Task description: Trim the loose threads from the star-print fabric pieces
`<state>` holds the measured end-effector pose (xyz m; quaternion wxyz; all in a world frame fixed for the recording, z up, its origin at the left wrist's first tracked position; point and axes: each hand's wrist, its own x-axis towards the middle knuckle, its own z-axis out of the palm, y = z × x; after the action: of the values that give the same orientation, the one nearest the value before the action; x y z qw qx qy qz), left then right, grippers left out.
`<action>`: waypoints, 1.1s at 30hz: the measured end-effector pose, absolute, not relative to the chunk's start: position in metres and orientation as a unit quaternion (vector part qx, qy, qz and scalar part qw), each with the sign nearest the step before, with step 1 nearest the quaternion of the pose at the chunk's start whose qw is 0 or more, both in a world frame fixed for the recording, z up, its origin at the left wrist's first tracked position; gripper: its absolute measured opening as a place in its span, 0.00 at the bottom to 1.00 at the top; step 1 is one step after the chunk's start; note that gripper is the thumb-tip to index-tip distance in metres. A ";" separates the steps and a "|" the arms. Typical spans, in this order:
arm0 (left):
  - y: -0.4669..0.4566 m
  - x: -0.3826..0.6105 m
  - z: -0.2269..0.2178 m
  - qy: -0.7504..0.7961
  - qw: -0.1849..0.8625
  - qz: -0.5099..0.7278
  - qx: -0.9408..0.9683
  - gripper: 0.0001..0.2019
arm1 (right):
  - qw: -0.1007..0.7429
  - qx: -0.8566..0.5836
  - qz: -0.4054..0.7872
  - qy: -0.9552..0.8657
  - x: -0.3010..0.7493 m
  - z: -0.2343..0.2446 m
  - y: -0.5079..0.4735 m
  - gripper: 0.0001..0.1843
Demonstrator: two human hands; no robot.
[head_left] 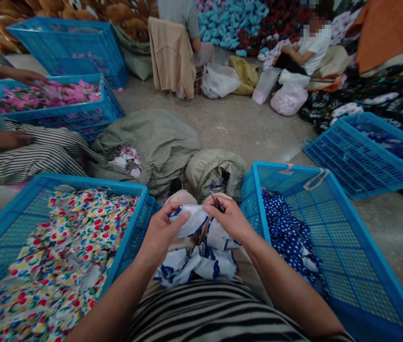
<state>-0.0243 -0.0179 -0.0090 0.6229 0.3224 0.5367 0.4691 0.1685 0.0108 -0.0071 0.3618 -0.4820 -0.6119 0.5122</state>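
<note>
White capital letters (318, 104) show in several spots on the heap of black cloth (397, 111), well beyond the right hand (228, 217) and off to its right. At least 1 group seems to begin with "SE"; the rest is too small and blurred to read for certain.

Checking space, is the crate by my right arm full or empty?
Partly full: dotted blue fabric lies below the crate's rim, leaving mesh wall showing.
</note>
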 end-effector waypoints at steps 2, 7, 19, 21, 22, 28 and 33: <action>-0.015 -0.027 -0.009 0.539 0.597 0.433 0.408 0.29 | 0.343 -0.474 0.511 -0.630 0.167 -0.004 0.009 0.16; -0.012 -0.024 -0.008 0.545 0.484 0.410 0.548 0.10 | 0.361 -0.506 0.484 -0.616 0.176 -0.003 0.011 0.15; -0.029 -0.027 -0.021 0.428 0.090 0.434 0.787 0.10 | 0.299 -0.531 0.415 -0.676 0.187 -0.002 -0.021 0.19; -0.029 -0.027 -0.020 0.420 0.061 0.428 0.798 0.10 | 0.289 -0.532 0.398 -0.689 0.183 0.001 -0.023 0.16; -0.029 -0.026 -0.020 0.418 0.052 0.422 0.803 0.10 | 0.290 -0.530 0.395 -0.693 0.181 0.002 -0.023 0.16; -0.029 -0.027 -0.018 0.402 0.013 0.408 0.820 0.09 | 0.287 -0.518 0.382 -0.710 0.178 0.000 -0.019 0.14; -0.028 -0.029 -0.017 0.397 0.003 0.403 0.825 0.09 | 0.274 -0.523 0.377 -0.714 0.178 0.000 -0.018 0.14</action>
<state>-0.0286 -0.0284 -0.0174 0.0031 0.8249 0.3969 0.4026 0.1781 -0.0182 0.0002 0.2744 -0.5229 -0.7135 0.3770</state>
